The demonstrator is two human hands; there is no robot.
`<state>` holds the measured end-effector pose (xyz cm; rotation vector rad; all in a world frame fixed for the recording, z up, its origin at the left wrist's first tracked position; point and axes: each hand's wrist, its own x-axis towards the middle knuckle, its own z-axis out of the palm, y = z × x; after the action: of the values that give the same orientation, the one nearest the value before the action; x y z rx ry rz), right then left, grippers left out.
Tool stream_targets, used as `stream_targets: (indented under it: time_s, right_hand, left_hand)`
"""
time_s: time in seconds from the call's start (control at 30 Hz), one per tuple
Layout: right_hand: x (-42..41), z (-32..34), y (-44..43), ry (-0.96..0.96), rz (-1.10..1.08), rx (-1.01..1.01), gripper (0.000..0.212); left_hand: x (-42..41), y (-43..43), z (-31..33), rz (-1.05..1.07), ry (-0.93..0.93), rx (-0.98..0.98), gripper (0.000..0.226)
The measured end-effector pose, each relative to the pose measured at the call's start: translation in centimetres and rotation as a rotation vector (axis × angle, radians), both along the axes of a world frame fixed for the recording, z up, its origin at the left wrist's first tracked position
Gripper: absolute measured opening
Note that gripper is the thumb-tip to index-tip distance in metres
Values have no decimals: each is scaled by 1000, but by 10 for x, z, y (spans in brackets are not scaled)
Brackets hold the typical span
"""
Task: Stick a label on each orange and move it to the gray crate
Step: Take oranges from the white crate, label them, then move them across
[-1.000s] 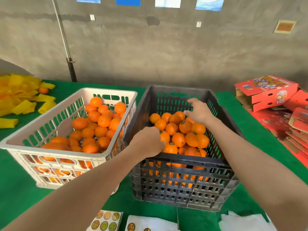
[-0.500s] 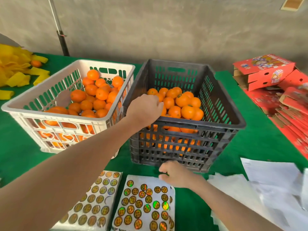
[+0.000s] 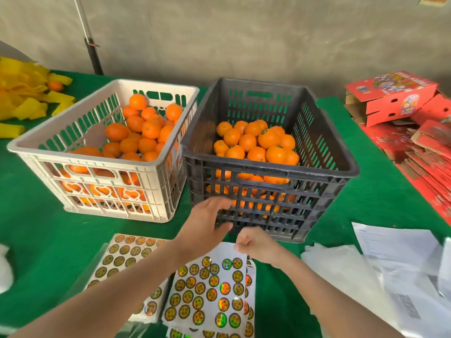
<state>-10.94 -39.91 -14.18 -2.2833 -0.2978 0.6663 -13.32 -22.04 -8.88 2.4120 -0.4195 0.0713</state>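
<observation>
A white crate (image 3: 85, 162) on the left holds unlabelled oranges (image 3: 146, 132). Beside it, a gray crate (image 3: 268, 170) holds oranges (image 3: 268, 140), some with round labels on top. A sheet of round shiny labels (image 3: 207, 293) lies on the green cloth in front of the gray crate. My right hand (image 3: 258, 245) pinches the top edge of this sheet. My left hand (image 3: 207, 223) hovers just left of it, fingers spread and empty, in front of the gray crate's near wall. A second label sheet (image 3: 122, 257) lies further left, partly under my left forearm.
Yellow foam nets (image 3: 22, 93) with one loose orange (image 3: 55, 86) lie at the far left. Red cartons (image 3: 390, 96) are stacked at the right edge. White papers (image 3: 395, 247) lie at the near right. A dark pole (image 3: 90, 42) stands at the wall.
My left hand left the gray crate and dropped to its front wall, empty. My right hand moved from the crate to the label sheet and closed on its top edge. The view tilted down.
</observation>
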Motion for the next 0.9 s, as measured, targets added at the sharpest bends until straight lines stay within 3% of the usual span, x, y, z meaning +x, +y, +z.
stream_targets:
  time_s: [0.07, 0.1, 0.17, 0.27, 0.4, 0.5, 0.67, 0.8, 0.9]
  right_hand:
    - [-1, 8, -1, 14, -36, 117, 21]
    - [-2, 12, -1, 17, -55, 166, 21]
    - [-6, 17, 0, 6, -85, 242, 20]
    - [-11, 18, -4, -70, -111, 300, 23]
    - [-19, 11, -9, -181, -58, 275, 27]
    - [-27, 5, -7, -271, -46, 247, 20]
    - [-38, -1, -8, -495, 22, 139, 9]
    - [-42, -2, -8, -488, 1, 178, 13]
    - [-41, 2, -9, -409, -103, 278, 31]
  left_hand:
    - [7, 1, -12, -9, 352, 115, 55]
    - [11, 2, -16, -39, 481, 119, 49]
    - [16, 1, -22, -66, 579, 80, 18]
    - [20, 2, -25, -21, 669, -20, 31]
    - [24, 3, -24, 3, 743, -126, 19]
    - [24, 3, -23, -21, 791, -207, 24]
    - [25, 3, -28, -68, 821, -190, 24]
    - [28, 0, -35, -121, 740, -87, 25]
    - [30, -5, -38, -165, 667, 9, 35]
